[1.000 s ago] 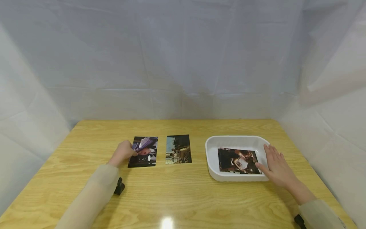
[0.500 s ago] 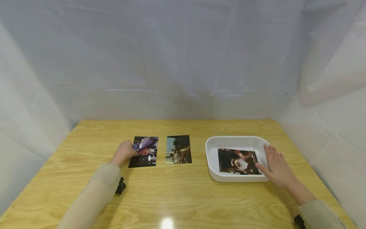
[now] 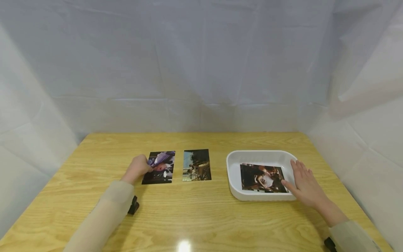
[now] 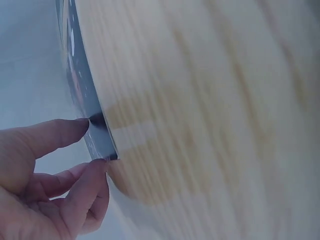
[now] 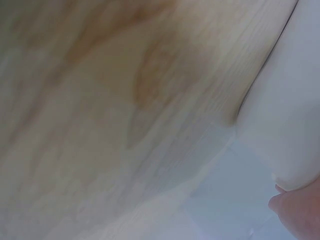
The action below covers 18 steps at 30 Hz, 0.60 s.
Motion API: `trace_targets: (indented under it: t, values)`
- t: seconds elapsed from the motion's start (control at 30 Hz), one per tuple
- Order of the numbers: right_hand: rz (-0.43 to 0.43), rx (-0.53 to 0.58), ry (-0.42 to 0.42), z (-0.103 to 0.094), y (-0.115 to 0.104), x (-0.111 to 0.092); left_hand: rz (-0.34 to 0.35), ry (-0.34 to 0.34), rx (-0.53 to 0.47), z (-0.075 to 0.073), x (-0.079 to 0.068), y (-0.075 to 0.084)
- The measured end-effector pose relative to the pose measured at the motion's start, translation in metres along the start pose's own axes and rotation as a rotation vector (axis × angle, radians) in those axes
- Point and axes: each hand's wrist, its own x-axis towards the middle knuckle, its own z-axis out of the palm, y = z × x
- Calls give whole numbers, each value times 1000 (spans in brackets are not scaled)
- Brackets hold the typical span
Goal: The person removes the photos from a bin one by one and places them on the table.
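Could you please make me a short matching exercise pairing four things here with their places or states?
Things:
1. Left hand
2. Right hand
3. White tray
4. Bluish photo

Places or states:
A. Flat on the table, between the purple photo and the tray
B. At the purple photo's left edge
C. With a dark photo lying inside
D. At the tray's right side

Pairs: 1-B, 2-D, 3-C, 4-A

Pale creased sheeting (image 3: 201, 63), possibly plastic, hangs beyond the far edge of the wooden desk (image 3: 195, 217) and beside its left and right edges; glare (image 3: 184, 246) shines nearer the front.
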Motion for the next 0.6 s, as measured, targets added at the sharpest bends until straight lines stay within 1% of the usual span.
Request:
trace_targets:
  t: [0.23,0.33,0.47,0.6]
  values:
    - [3,-1,-4,-1,0,1,0,2,-10,1,-1,0]
    - [5,4,-7,-1,0,1,16,16,-17,1,-2,-1]
    - [2,2,-5,0,0,1,53,15,-37,0,-3,0]
    - [1,2,1,0,0,0,100,-6,-124,0,-3,9]
